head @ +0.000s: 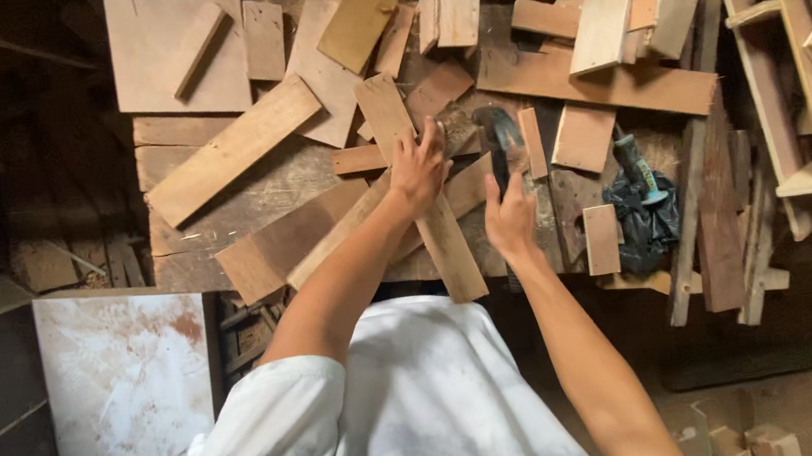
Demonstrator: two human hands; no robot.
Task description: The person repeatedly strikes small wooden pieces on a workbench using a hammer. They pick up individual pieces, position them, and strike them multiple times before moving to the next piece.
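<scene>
Filling the upper half of the frame, the rough dark wooden workbench (224,217) carries a litter of pale offcut boards and blocks. Lower left stands a white, rust-stained panel (126,388). Near the centre lies the long narrow brown plank (418,181), slanting from the upper middle down toward my chest, and my left hand (417,168) lies spread flat on it, fingers splayed, pressing rather than gripping. Just right of it, my right hand (511,219) is wrapped closed around the dark handle of a hammer with a dark metal head (498,130), the head pointing up the frame. To do this well, I judge I should keep the left palm firm and my fingers away from the hammer's head. A green-handled tool (638,165) rests on black plastic further right.
</scene>
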